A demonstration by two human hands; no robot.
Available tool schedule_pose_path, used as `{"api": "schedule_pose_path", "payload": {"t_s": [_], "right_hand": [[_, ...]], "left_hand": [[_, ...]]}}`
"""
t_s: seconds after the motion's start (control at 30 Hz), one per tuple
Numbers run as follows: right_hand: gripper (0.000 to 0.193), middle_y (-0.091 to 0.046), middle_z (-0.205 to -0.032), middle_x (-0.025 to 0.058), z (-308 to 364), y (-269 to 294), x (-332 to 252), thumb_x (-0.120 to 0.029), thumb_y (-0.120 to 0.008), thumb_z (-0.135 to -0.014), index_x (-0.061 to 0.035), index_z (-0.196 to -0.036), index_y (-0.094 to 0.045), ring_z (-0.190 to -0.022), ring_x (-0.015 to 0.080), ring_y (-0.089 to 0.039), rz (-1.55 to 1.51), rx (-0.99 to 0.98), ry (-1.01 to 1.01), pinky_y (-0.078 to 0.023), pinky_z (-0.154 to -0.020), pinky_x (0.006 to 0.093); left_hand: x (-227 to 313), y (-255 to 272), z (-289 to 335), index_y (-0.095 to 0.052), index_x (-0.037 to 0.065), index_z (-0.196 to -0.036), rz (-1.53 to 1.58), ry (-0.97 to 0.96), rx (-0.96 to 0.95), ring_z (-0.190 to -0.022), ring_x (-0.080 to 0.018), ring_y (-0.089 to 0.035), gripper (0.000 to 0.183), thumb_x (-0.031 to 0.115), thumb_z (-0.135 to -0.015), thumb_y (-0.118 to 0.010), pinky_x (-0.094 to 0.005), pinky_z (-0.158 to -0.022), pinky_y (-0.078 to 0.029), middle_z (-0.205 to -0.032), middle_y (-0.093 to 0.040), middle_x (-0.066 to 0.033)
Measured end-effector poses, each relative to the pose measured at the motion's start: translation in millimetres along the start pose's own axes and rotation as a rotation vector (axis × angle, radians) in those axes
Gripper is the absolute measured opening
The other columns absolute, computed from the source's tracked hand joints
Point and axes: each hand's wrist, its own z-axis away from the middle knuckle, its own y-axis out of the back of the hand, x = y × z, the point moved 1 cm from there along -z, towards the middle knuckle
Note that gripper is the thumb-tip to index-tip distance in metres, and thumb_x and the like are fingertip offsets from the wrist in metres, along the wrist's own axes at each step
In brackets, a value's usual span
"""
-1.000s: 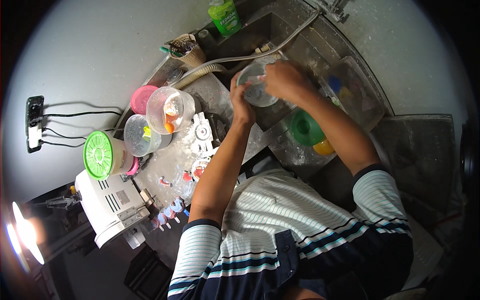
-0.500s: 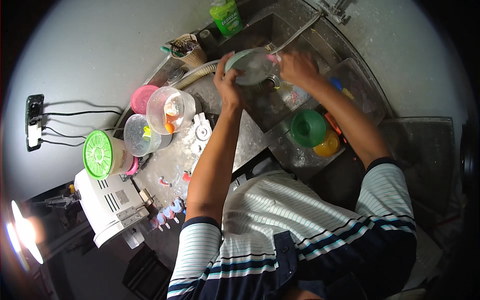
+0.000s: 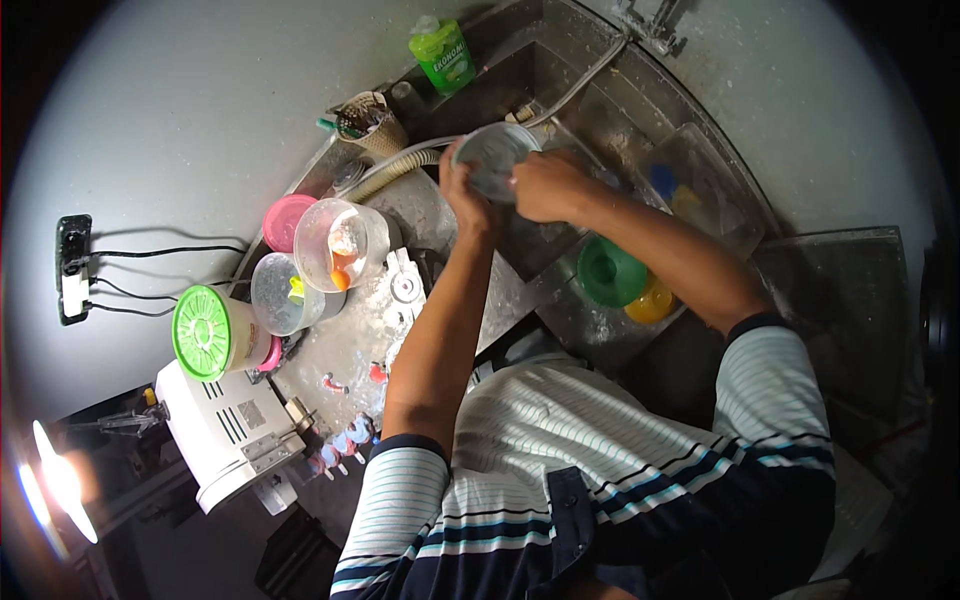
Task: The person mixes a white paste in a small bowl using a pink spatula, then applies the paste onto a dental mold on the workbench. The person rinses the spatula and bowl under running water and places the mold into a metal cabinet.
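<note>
A clear plastic tub is tilted over the metal sink, blurred by motion. My left hand grips it from the left, with fingers curled round its side. My right hand is closed at the tub's right rim. A small bit of pink shows at its fingertips, but what it is cannot be made out. Right of the sink basin, a green bowl and a yellow bowl rest below my right forearm.
At the left of the counter stand clear tubs, one with an orange scoop, and a green-lidded tub. A white machine is beside them. A green soap bottle and a holder of tools line the back. A ribbed hose runs nearby.
The tub has turned and come slightly lower. My right hand has moved left and down, onto the tub's near right side, where before it was at the far right.
</note>
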Motion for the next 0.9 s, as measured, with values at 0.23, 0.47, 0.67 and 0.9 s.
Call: {"api": "schedule_pose_path", "payload": {"t_s": [0.23, 0.47, 0.67, 0.9], "right_hand": [[0.027, -0.073, -0.098, 0.0184, -9.8, 50.4, -14.3, -0.022, -0.061, -0.081, -0.0057, -0.096, -0.076, -0.097, 0.0333, -0.071, -0.131, -0.043, -0.133, -0.055, -0.085, 0.0442], [0.019, -0.073, -0.085, 0.0125, -17.7, 30.5, 15.1, -0.019, -0.059, -0.081, -0.0099, -0.085, -0.075, -0.089, 0.0334, -0.071, 0.076, 0.175, 0.086, -0.055, -0.079, 0.0449], [0.025, -0.072, -0.087, 0.0162, -42.6, 21.7, 35.2, -0.029, -0.062, -0.085, -0.0081, -0.092, -0.074, -0.082, 0.0356, -0.072, 0.08, 0.325, 0.026, -0.056, -0.073, 0.0483], [0.023, -0.073, -0.087, 0.0163, -20.2, 31.4, -2.3, -0.02, -0.058, -0.084, -0.0049, -0.091, -0.074, -0.082, 0.0338, -0.072, 0.093, 0.069, 0.056, -0.056, -0.076, 0.0467]], "left_hand": [[-3.0, 25.0, -2.8, -0.051, 0.002, -0.128, -0.184, -0.151, -0.044, -0.105, -0.0272, -0.059, 0.053, 0.016, -0.077, -0.052, -0.0399, -0.089, -0.052, -0.115, -0.058, -0.0121], [18.1, 22.7, -12.6, -0.057, 0.003, -0.124, -0.078, 0.001, -0.013, -0.106, -0.0262, -0.058, 0.049, 0.018, -0.077, -0.056, -0.0377, -0.095, -0.048, -0.114, -0.059, -0.0104], [44.8, 4.9, -14.5, -0.059, 0.002, -0.124, -0.146, -0.072, -0.084, -0.106, -0.0227, -0.058, 0.049, 0.018, -0.078, -0.055, -0.0347, -0.094, -0.047, -0.116, -0.062, -0.0102], [57.8, 13.8, -25.6, -0.058, 0.002, -0.128, -0.148, -0.086, -0.016, -0.107, -0.0242, -0.058, 0.053, 0.023, -0.08, -0.054, -0.0363, -0.096, -0.046, -0.118, -0.062, -0.0105]]}}
